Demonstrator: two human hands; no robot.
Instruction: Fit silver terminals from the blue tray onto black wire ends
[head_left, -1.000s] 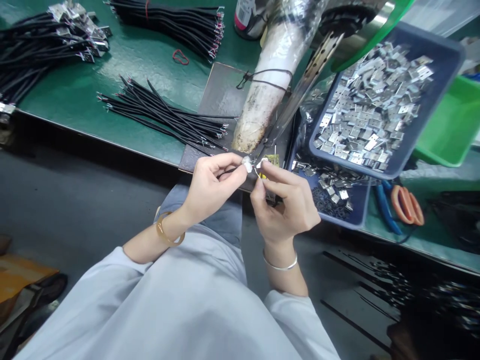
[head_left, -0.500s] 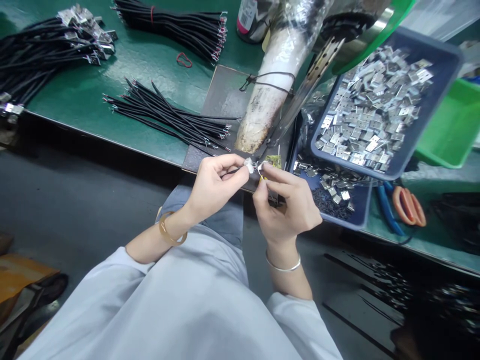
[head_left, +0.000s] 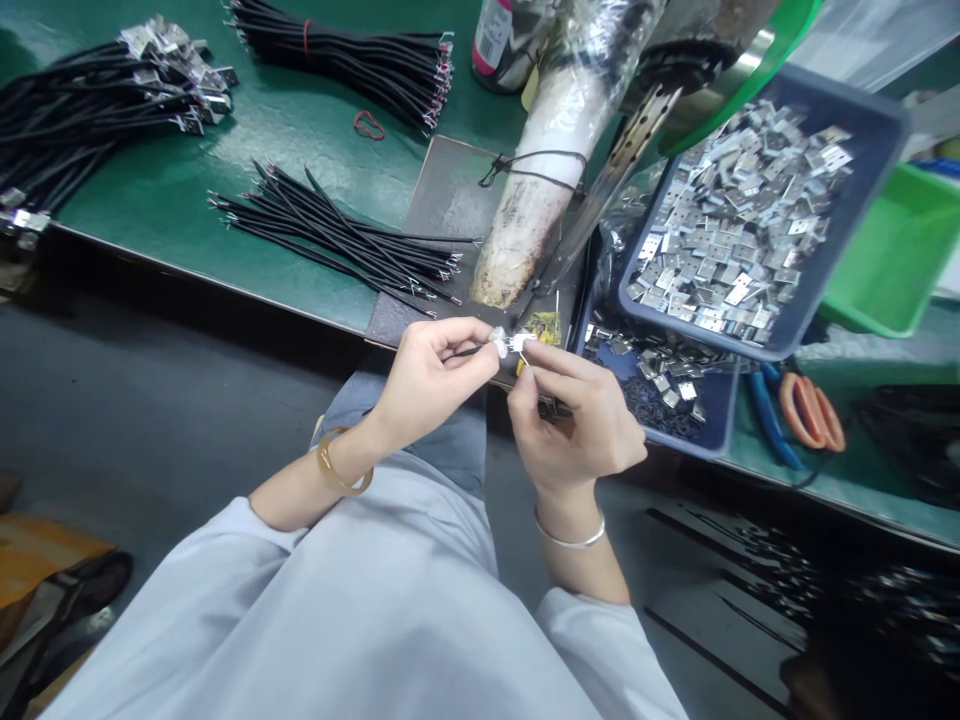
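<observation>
At front edge of dark board point(head_left: 446, 195), pinches black cable point(head_left: 468, 351) in left hand point(head_left: 435, 385), grips thin pale strand point(head_left: 524, 357) in right hand point(head_left: 576, 415), near wrapped pipe point(head_left: 532, 185).

On the green table point(head_left: 169, 235) lay a loose red band point(head_left: 369, 134), and behind it there was a bottle point(head_left: 493, 45) with a pink and white label. A tool with blue and orange handles point(head_left: 802, 412) lay at right, near a bright green bin point(head_left: 892, 250).
</observation>
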